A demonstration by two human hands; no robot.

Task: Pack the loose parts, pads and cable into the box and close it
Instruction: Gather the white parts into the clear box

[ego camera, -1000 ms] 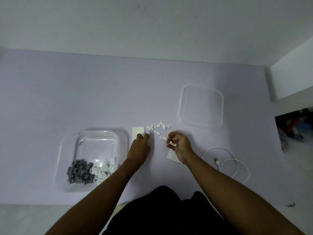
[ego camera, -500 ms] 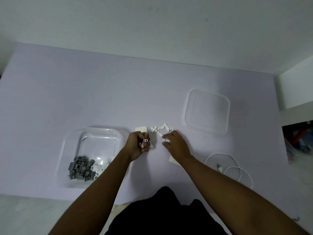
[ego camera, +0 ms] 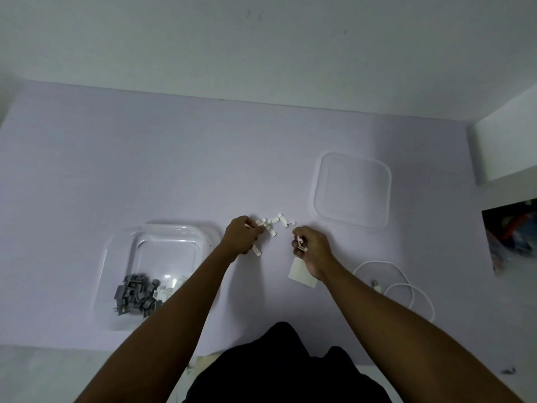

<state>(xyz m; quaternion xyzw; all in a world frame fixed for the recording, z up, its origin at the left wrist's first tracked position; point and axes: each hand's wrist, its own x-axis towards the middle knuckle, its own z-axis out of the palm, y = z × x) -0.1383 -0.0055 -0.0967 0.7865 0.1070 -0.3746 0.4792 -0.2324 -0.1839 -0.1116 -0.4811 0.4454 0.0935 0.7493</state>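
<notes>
bare mat beyond white parts (ego camera: 274, 225), open box (ego camera: 151, 257) left, lid (ego camera: 352, 189) right

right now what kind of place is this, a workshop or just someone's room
Probably a plain room, not a workshop: a lilac table against a bare wall, with only a clear box, its lid and a cable out.

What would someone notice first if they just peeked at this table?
Probably the two hands in the middle, the left hand and right hand, each pinching little white clips from the scattered pile between them. Next, the clear box at the left holding grey and white clips, its lid lying apart at the upper right, and the white cable coiled at the right.
</notes>
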